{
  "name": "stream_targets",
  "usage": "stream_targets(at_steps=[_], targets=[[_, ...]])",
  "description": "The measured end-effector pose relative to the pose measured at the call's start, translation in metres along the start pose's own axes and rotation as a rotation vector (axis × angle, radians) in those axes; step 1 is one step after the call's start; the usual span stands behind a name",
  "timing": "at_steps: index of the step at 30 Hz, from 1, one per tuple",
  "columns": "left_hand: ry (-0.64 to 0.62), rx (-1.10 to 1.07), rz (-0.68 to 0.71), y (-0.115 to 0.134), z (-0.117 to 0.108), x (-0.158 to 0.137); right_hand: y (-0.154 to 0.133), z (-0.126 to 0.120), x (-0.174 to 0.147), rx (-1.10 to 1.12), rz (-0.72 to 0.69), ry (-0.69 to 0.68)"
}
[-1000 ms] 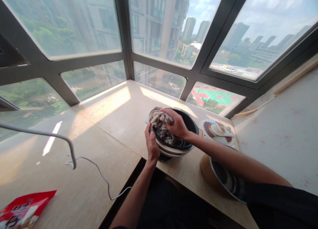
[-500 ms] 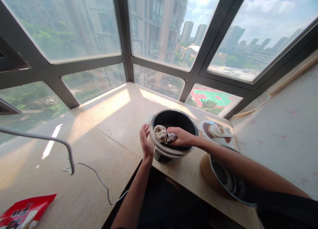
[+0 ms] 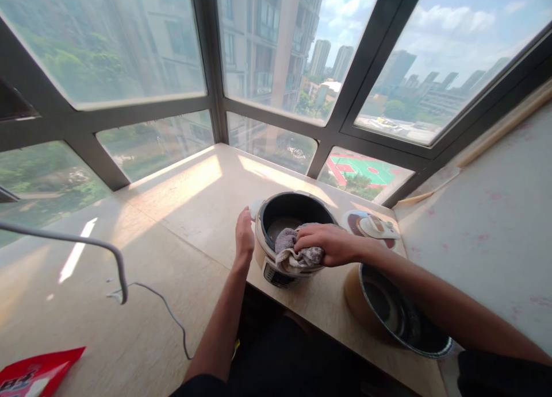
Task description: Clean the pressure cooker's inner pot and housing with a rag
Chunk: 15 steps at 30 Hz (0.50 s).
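Note:
A cooker body [image 3: 260, 258] with a dark interior and a front control panel stands on the windowsill counter, its top uncovered. My right hand [image 3: 323, 243] grips a greyish, stained cloth [image 3: 297, 253], which lies over the cooker's front rim and hangs a little down outside. At the cooker's left side my left hand [image 3: 245, 235] is upright with fingers stretched out; whether it touches the wall I cannot tell. The white and brown lid [image 3: 375, 226] rests behind to the right. Below my right forearm sits a round inner pot [image 3: 356, 293], tilted.
A grey cable [image 3: 116, 253] arches across the left side, with a thinner part running along the counter [image 3: 150, 322]. In the near left corner lies a red packet [image 3: 47, 369]. Window frames [image 3: 219, 118] border the back, and a papered wall [image 3: 478, 224] closes the right.
My right hand has brought the cloth from inside the cooker toward its front rim, slightly rightward. My left hand has shifted a little left, its fingers straighter.

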State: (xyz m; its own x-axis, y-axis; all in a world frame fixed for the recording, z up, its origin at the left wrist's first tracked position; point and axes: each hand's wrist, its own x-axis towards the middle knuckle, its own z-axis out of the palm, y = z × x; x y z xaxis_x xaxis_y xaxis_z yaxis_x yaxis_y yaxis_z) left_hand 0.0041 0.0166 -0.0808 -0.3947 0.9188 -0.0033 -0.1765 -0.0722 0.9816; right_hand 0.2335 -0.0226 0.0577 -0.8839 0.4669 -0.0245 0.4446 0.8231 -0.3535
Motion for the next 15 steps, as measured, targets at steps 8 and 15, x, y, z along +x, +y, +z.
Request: stream_targets(at_steps=[8,15], targets=[[0.152,-0.208,-0.063,-0.002,-0.009,-0.028,-0.022,0.042,0.058,-0.115,0.043,0.210],[0.172,-0.193,0.006,0.000,-0.026,-0.061,-0.015,0.034,0.120,-0.349,0.171,0.199]])
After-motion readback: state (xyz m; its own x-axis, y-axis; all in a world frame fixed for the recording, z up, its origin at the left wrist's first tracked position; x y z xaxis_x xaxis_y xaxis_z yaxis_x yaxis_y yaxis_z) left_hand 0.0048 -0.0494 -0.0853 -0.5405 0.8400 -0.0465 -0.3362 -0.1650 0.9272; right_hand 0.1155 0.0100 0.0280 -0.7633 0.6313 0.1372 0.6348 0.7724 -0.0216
